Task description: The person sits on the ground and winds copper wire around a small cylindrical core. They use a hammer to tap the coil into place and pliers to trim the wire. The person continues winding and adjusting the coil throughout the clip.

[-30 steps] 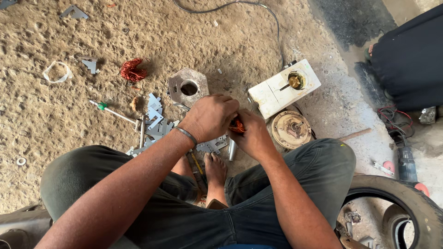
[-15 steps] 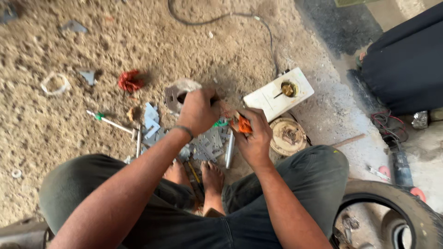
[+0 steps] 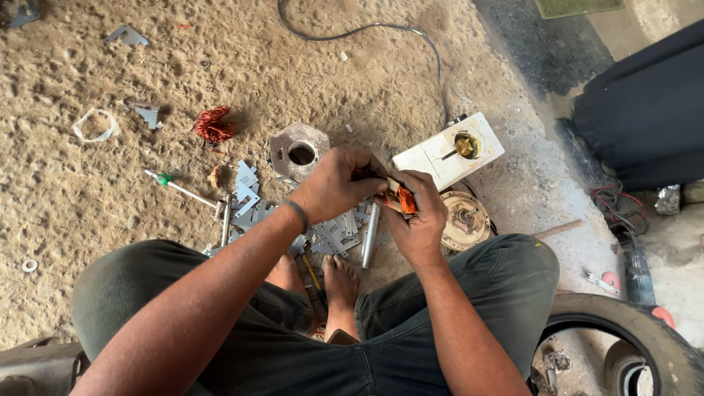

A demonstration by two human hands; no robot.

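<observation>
copper coil (image 3: 405, 199): orange-brown, glinting
wire tangle (image 3: 215, 125): reddish copper
box (image 3: 449, 149): white, brass-coloured centre
metal plates (image 3: 334, 233): pale grey
round disc (image 3: 465, 219): tan, rust-stained
screwdriver (image 3: 178, 190): silver shaft, green handle
trousers (image 3: 411, 345): dark olive
floor (image 3: 88, 191): sandy brown, speckled
cable (image 3: 381, 33): grey
tyre (image 3: 645, 345): black

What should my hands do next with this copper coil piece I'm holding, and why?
Probably keep the right hand steady on the copper-wound piece and let the left hand pull gently at the windings. Both hands already meet on it, the left fingertips pinching at its top. A tangle of stripped copper wire lies on the ground, which suggests wire comes off.
</observation>
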